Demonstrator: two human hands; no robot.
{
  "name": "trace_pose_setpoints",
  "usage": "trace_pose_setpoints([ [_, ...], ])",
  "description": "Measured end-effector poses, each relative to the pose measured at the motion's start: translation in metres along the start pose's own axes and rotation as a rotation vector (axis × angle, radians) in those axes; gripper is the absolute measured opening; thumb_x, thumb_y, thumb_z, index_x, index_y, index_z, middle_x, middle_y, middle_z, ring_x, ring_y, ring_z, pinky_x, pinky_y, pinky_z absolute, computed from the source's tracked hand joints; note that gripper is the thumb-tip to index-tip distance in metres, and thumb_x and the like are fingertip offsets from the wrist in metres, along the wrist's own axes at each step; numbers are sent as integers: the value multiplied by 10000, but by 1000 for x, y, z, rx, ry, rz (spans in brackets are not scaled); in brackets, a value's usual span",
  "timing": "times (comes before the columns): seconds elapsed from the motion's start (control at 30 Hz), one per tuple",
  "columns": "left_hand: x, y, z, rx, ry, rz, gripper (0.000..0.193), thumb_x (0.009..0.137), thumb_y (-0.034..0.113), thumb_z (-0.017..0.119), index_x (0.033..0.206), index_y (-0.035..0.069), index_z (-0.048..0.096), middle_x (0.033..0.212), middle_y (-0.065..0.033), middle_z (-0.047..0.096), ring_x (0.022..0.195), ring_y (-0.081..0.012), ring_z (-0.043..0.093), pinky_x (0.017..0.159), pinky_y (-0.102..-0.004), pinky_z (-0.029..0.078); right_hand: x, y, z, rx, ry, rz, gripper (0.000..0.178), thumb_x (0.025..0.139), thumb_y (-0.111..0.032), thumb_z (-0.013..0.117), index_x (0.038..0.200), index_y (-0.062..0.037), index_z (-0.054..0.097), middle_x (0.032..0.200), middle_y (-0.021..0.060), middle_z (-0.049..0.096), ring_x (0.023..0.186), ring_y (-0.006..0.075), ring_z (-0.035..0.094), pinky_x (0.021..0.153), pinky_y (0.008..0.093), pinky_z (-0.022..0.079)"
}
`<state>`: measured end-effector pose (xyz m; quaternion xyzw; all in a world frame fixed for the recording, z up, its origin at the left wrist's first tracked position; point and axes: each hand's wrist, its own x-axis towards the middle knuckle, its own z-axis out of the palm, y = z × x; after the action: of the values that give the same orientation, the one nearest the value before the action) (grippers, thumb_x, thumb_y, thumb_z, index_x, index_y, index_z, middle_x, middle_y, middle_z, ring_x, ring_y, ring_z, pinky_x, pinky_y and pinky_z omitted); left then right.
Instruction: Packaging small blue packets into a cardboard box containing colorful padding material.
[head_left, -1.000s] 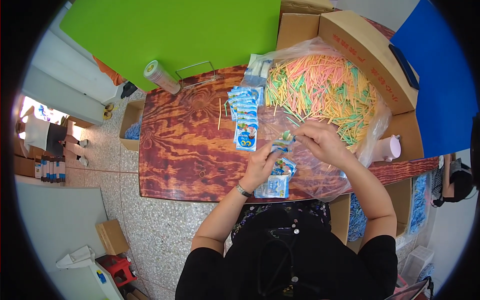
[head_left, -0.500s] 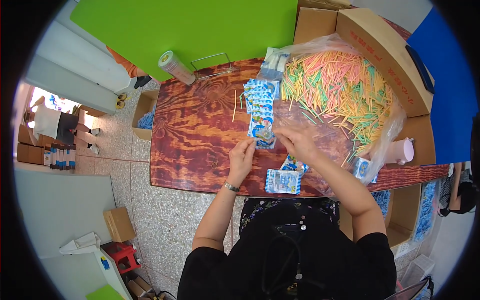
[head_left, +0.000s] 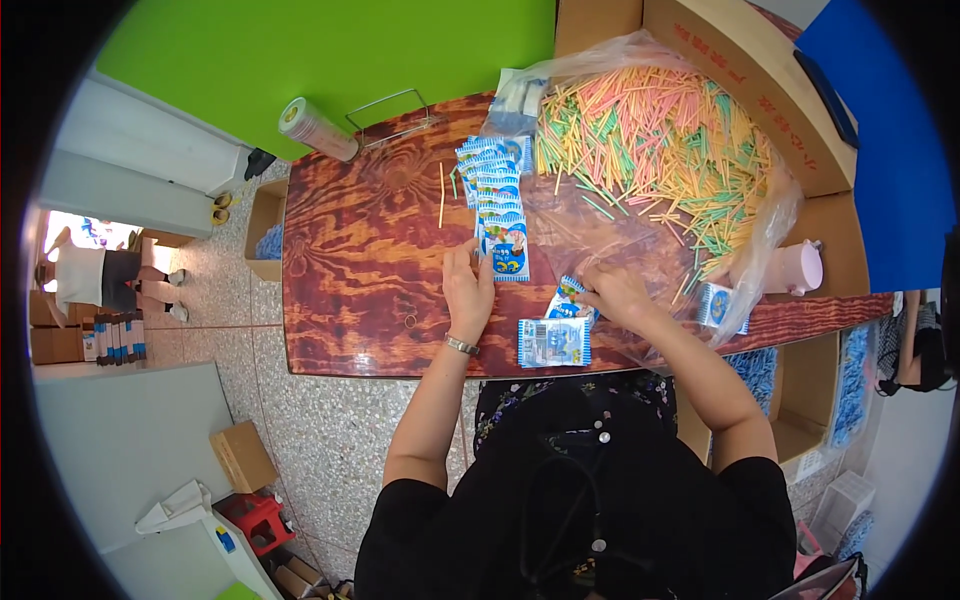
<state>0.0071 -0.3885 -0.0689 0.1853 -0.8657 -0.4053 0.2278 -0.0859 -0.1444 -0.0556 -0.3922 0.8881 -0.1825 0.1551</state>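
A row of overlapping small blue-and-white packets runs away from me over the wooden table. My left hand is at the left edge of its nearest packet, thumb and fingers closed against that edge. My right hand has its fingertips pinched on the upper corner of another small packet, to the right of the row. Close to the table's front edge, a loose packet lies flat and partly overlaps that one. Under my right hand, the fingertips are partly hidden.
Thin pink, yellow and green sticks fill a plastic-lined cardboard box. A pink cup and a packet stand at its near right. Two loose sticks, a stack of cups and a wire stand are further left.
My right hand has left the row's nearest packet and come back toward me to the loose packets. My left hand stays beside the row. The view has shifted slightly.
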Motion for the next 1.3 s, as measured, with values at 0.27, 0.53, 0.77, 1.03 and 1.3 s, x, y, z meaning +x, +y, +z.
trace_pose_setpoints([
  [0.27, -47, 63, 12, -125, -418, 240, 654, 800, 167, 749, 1354, -3, 447, 1180, -187, 600, 1084, -339, 584, 905, -419, 471, -24, -9, 5, -305, 230, -233, 221, 771, -162, 597, 948, -39, 646, 878, 90, 645, 845, 231, 664, 683, 404, 536],
  [0.53, -49, 53, 19, 64, -583, 405, 961, 752, 383, 791, 1447, -44, 283, 1163, -226, 606, 1077, -361, 592, 970, -443, 413, -34, 2, -23, -210, 553, -230, 322, 775, -94, 633, 1097, -87, 649, 936, 76, 621, 851, 243, 637, 718, 395, 516],
  [0.77, -16, 75, 30, -341, -497, 204, 594, 843, 180, 749, 1330, -36, 487, 1168, -133, 624, 997, -172, 632, 858, -305, 515, -17, -9, -104, 337, 342, -270, 155, 841, -86, 686, 977, -25, 642, 809, 101, 583, 723, 237, 592, 635, 311, 465],
  [1.03, -12, 69, 52, -619, -584, -221, 220, 855, 177, 747, 775, 7, 632, 680, 11, 608, 642, -13, 501, 526, -214, 395, -4, -12, -91, 610, 158, -50, 191, 869, -150, 672, 1019, -34, 652, 888, 111, 671, 759, 200, 642, 682, 327, 502],
  [1.3, 3, 65, 48, -814, -603, -266, 177, 849, 85, 749, 908, 21, 595, 854, -1, 637, 745, -36, 589, 622, -205, 489, 4, -15, -96, 834, 241, -100, 313, 866, -114, 666, 1167, -52, 607, 914, 96, 662, 779, 173, 647, 687, 320, 510],
])
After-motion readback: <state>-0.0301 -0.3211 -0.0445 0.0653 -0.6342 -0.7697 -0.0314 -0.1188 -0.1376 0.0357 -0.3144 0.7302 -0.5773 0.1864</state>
